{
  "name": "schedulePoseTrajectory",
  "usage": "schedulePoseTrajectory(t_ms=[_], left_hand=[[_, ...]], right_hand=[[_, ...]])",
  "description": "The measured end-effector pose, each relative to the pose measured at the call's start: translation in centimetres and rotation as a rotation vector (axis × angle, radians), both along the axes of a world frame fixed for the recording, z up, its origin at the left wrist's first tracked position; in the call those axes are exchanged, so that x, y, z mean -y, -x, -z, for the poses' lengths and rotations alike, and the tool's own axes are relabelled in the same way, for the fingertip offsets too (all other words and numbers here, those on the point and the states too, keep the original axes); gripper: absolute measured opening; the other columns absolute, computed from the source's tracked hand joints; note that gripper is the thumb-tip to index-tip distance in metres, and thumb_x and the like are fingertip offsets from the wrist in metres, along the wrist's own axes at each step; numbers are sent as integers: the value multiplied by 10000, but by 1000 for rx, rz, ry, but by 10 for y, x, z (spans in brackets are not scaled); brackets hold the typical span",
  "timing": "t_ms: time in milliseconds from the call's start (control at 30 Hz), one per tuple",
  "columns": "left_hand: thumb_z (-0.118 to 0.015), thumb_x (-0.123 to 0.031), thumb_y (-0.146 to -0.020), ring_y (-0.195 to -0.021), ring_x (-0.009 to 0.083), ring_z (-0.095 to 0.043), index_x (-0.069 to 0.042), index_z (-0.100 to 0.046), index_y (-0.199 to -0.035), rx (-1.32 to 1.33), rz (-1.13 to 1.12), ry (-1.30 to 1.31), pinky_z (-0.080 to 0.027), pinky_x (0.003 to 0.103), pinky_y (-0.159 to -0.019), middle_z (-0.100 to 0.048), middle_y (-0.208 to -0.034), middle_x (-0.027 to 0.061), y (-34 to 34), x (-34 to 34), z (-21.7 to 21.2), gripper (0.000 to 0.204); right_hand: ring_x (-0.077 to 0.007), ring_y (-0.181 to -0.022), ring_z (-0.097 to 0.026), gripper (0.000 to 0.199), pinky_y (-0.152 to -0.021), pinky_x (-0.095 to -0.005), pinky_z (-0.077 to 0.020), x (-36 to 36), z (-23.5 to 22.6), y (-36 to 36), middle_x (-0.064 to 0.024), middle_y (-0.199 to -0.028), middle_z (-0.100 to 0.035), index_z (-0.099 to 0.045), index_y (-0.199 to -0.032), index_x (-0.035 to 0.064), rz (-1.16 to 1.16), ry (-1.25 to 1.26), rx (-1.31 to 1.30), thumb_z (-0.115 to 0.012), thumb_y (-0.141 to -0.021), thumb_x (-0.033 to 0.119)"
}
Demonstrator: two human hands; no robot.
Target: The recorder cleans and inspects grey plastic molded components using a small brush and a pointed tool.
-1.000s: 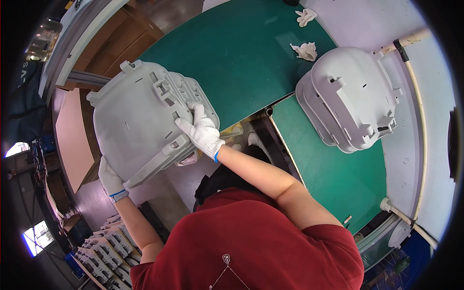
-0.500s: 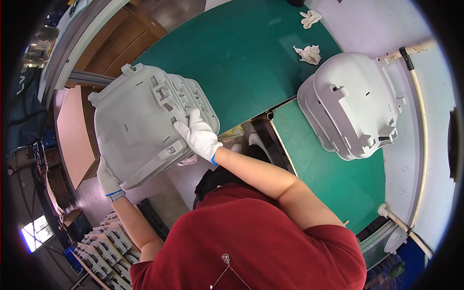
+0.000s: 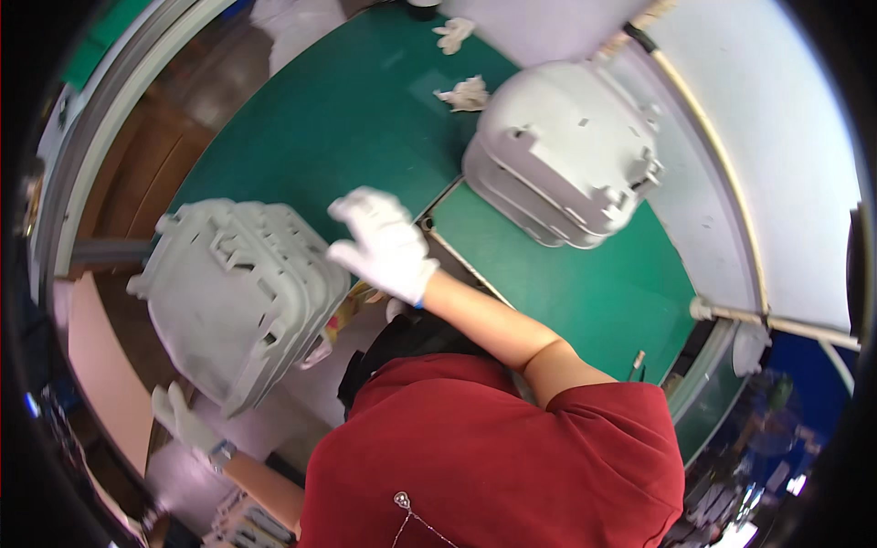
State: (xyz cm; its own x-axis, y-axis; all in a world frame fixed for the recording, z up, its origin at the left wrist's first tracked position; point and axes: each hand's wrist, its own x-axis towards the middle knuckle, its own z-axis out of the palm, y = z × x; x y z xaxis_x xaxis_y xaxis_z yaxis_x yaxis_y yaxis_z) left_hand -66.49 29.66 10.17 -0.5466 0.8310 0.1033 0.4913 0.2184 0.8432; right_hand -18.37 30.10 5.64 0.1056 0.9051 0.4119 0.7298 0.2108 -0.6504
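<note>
At nine o'clock, a left stack (image 3: pixel 206 315) of nested grey shells sits tilted, its far corner overlapping the green table (image 3: pixel 301 128) from this view; what bears it cannot be told. Just off its lower edge, toward eight o'clock, is the gloved left hand (image 3: pixel 194 429), its fingers parted and pointing up along the shells; it lies just beside the rim, and whether a fingertip touches cannot be told. A watch (image 3: pixel 220 451) circles that wrist. Near the middle, a little toward ten o'clock, the gloved right hand (image 3: pixel 388 251) is spread and somewhat blurred, its thumb apart from the fingers, between the left stack and the near edge of the table. Between one and two o'clock, a right stack (image 3: pixel 557 137) of similar grey shells rests on the table by the wall (image 3: pixel 749 91), well apart from both hands. Toward twelve o'clock, a crumpled cloth (image 3: pixel 468 94) lies near that stack, with a white glove (image 3: pixel 453 35) beyond it. A pale pipe (image 3: pixel 726 173) runs along the wall from one to three o'clock. Between eight and nine o'clock stands a pinkish board (image 3: pixel 102 352), and around seven, more grey parts (image 3: pixel 248 522) show in a row. At six o'clock, the person's red shirt (image 3: pixel 502 447) fills the lower edge, a necklace (image 3: pixel 402 500) hanging over it.
</note>
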Motion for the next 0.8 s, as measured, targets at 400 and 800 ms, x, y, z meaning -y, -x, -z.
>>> schedulePoseTrajectory(t_ms=[400,800], left_hand=[[-680,-3,-914,-1227,400,-598,58,-611,-1258,-546,589,-549,-471,494,-1082,-610,-1334,239,-151,17,-48,356],[-782,-25,-800,-1149,368,-627,-12,-661,-1174,154,1202,-395,-499,445,-1026,-645,-1231,167,-267,24,-19,393]], right_hand=[[-374,-1250,-544,600,-1156,-587,-351,108,-19,-184,-170,-1268,-600,-518,-1488,181,736,168,925,-530,-898,71],[-313,-1067,-672,521,-972,-491,-459,118,-115,-210,-112,-1117,-685,-581,-1299,141,589,723,1040,-744,-814,237]])
